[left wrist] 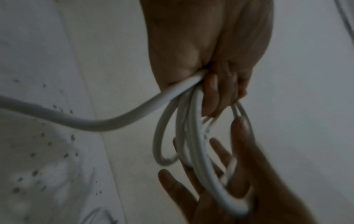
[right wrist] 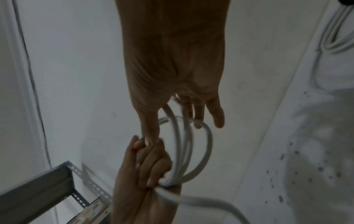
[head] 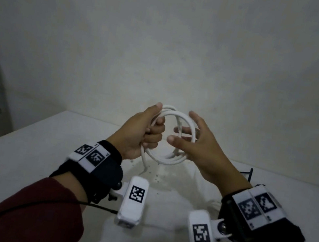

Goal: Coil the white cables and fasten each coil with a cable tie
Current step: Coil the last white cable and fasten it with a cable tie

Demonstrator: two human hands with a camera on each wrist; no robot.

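Left hand [head: 142,130] clenches the white cable coil [head: 166,158] — right hand [head: 196,146] spread, fingers straight.

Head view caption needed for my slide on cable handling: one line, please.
Left hand grips a white cable coil above the table while the open right hand steadies its loops.

It looked like a bare storeroom or workroom rather than a home. A plain, scuffed white wall [head: 188,51] rose behind a white table [head: 20,156] speckled with dark spots. At the far left stood grey slotted-angle metal shelving [right wrist: 76,181], and a thin dark wire [right wrist: 32,84] ran down the wall.
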